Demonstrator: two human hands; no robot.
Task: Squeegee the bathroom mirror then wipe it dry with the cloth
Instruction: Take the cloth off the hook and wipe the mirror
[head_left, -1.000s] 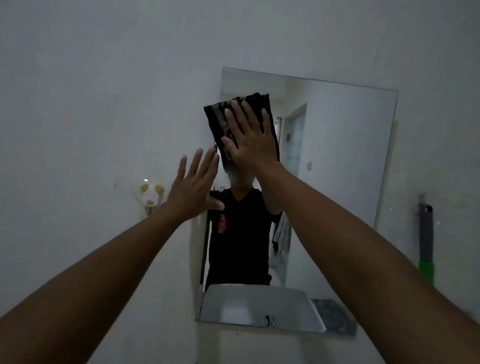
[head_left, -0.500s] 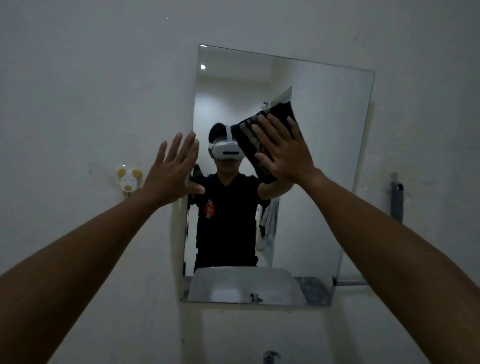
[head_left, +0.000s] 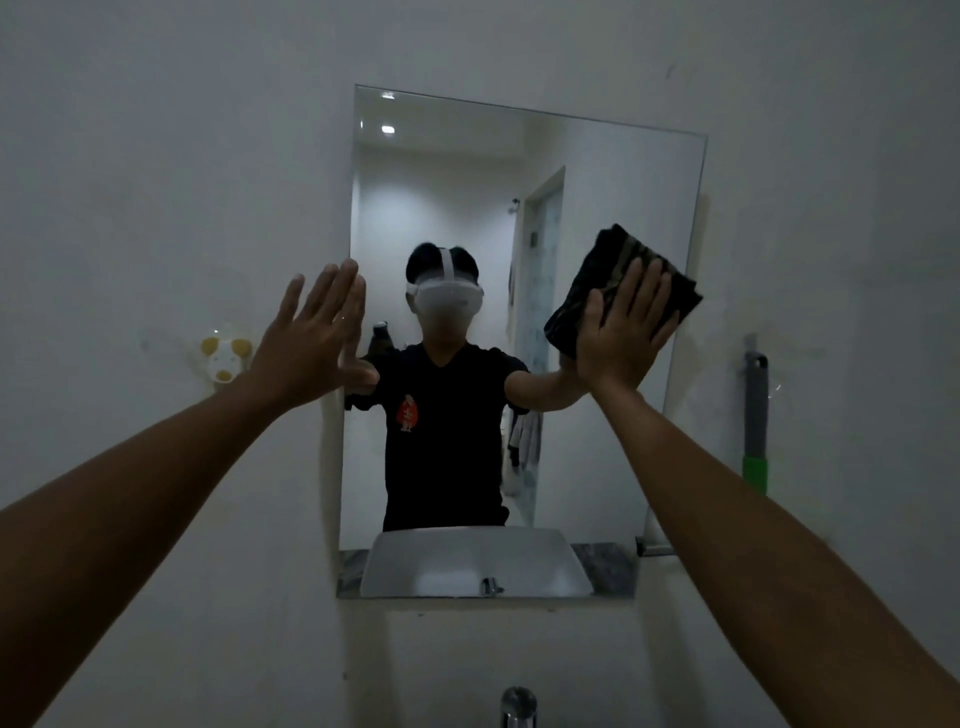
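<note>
Wall (head_left: 156, 156), pale and dimly lit, fills the left of the view. Low on it sits a small white holder with yellow spots (head_left: 224, 354), fixed just left of the raised left hand (head_left: 311, 343). That hand is open, its fingers spread and pointing upward, the palm facing the wall at the left edge of the mirror (head_left: 597, 182); the fingertips overlap the mirror's edge, though whether the palm touches the surface cannot be told. It grips nothing.

The mirror is a frameless upright rectangle mounted on the wall at centre. Its glass reflects a person in a dark shirt wearing a white headset, a doorway behind, ceiling lights at the top, and a white basin along the bottom edge. Below the mirror, at the lower edge of the view, the top of a chrome tap (head_left: 518, 704) shows.

Toward the mirror's right edge, at mid height, the right hand (head_left: 623, 332) presses flat against a folded dark cloth (head_left: 618, 270), fingers extended and close together, holding the cloth against the glass. The cloth's upper corners stick out above and to the right of the fingertips, and its right corner reaches the mirror's edge.

Right of the mirror, well apart from the hand, a squeegee handle (head_left: 755, 415), grey above and green below, hangs upright on the wall.
</note>
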